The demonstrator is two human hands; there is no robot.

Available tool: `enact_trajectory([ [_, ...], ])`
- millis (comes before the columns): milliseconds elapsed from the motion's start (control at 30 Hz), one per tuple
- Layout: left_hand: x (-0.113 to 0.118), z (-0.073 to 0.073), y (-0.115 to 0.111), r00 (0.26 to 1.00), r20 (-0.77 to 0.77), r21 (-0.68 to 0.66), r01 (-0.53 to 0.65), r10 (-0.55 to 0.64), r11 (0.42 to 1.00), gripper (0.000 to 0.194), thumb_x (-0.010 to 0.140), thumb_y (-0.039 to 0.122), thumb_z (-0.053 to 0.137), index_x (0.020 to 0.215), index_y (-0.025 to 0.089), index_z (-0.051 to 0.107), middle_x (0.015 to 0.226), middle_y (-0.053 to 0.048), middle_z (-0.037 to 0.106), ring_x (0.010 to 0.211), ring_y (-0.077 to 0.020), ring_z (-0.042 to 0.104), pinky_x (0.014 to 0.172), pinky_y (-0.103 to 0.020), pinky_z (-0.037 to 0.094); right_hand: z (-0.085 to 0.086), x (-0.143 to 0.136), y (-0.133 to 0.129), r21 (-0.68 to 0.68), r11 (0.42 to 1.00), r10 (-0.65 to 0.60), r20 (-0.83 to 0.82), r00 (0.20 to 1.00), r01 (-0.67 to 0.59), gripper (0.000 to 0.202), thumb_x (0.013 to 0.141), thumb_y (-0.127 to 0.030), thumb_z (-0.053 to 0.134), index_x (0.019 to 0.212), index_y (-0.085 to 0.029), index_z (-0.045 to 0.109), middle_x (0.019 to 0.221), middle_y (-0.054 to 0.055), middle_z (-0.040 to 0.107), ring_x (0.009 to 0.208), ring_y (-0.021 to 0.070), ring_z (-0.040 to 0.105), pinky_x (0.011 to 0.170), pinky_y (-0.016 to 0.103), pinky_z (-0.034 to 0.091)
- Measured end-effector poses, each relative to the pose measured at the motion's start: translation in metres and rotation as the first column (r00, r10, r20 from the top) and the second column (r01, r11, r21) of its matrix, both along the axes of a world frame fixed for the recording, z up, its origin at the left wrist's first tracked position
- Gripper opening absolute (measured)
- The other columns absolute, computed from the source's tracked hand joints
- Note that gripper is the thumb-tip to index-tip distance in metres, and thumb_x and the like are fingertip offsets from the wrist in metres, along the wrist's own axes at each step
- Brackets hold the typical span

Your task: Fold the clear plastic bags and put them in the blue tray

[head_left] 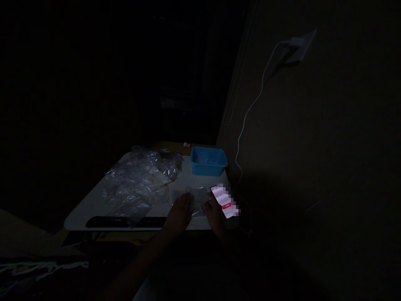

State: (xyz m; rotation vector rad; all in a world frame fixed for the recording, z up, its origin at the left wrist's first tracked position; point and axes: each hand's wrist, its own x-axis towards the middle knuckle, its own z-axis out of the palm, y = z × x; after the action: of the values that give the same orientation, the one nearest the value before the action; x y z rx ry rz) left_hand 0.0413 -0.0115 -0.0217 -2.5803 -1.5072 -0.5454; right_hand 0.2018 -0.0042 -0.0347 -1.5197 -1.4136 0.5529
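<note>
A clear plastic bag (pixel 198 200) lies on the white tabletop (pixel 184 182) between my two hands. My left hand (pixel 181 212) rests on the bag's left side, its fingers stretched out flat. At the right edge of the same bag is my right hand (pixel 213 209), with the fingertips closed on the film as far as the dim light shows. Just right of that hand, a phone (pixel 224 200) with a lit screen stands tilted. The left part of the table bears a large heap of crumpled clear plastic bags (pixel 140 175).
A blue plastic basket (pixel 209 169) stands at the table's back right corner. Behind the table is a small pinkish object (pixel 187 145). A white cable (pixel 244 121) hangs from a wall socket (pixel 299 46) on the right. The surroundings are very dark.
</note>
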Motion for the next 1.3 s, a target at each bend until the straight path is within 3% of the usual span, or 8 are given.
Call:
enact_trajectory([
  [267,-0.004,-0.005,0.001,0.998,-0.052,0.005,-0.020,0.021,1.000,0.042,0.085,0.024,0.029,0.123,0.012,0.044,0.129,-0.013,0.044,0.119,-0.0230,0.038,0.099,-0.042,0.030,0.004,0.000,-0.004,-0.010,0.999,-0.040,-0.076,0.996,0.039,0.038,0.067,-0.024,0.041,0.102,-0.012,0.054,0.064,0.001,0.057,0.060,0.0153,0.054,0.058,0.026,0.043],
  [433,-0.008,-0.008,0.003,0.998,-0.041,0.001,-0.054,0.054,0.999,0.044,0.087,0.031,0.025,0.124,0.013,0.042,0.130,-0.013,0.042,0.121,-0.0233,0.036,0.099,-0.044,0.028,0.002,0.000,-0.004,0.017,0.996,-0.083,-0.027,0.996,0.084,0.032,0.065,-0.020,0.042,0.093,-0.015,0.057,0.077,0.005,0.061,0.072,0.0173,0.057,0.067,0.028,0.045],
  [700,-0.013,-0.007,0.001,0.991,-0.089,-0.029,-0.103,0.100,0.994,0.052,0.086,0.037,0.024,0.126,0.007,0.039,0.133,-0.017,0.036,0.124,-0.0266,0.030,0.099,-0.047,0.024,0.000,0.002,-0.006,-0.004,0.998,-0.057,-0.027,0.998,0.056,0.034,0.067,-0.020,0.043,0.098,-0.017,0.057,0.092,0.006,0.063,0.085,0.0187,0.058,0.075,0.030,0.045],
  [900,-0.011,-0.008,0.001,0.987,-0.109,-0.027,-0.126,0.122,0.992,0.054,0.086,0.038,0.024,0.127,0.006,0.037,0.134,-0.017,0.034,0.125,-0.0277,0.028,0.099,-0.048,0.023,0.000,0.010,-0.017,-0.100,0.995,0.019,-0.004,1.000,-0.019,0.039,0.065,-0.022,0.047,0.103,-0.020,0.054,0.074,0.000,0.062,0.070,0.0178,0.059,0.066,0.029,0.046],
  [1300,-0.012,-0.008,0.001,0.988,-0.096,-0.017,-0.120,0.118,0.993,0.056,0.086,0.041,0.025,0.127,0.006,0.038,0.134,-0.018,0.034,0.125,-0.0280,0.027,0.099,-0.047,0.023,0.000,0.013,-0.016,-0.110,0.992,0.058,0.044,0.997,-0.053,0.041,0.064,-0.018,0.044,0.104,-0.022,0.053,0.068,-0.003,0.060,0.067,0.0166,0.058,0.063,0.028,0.044],
])
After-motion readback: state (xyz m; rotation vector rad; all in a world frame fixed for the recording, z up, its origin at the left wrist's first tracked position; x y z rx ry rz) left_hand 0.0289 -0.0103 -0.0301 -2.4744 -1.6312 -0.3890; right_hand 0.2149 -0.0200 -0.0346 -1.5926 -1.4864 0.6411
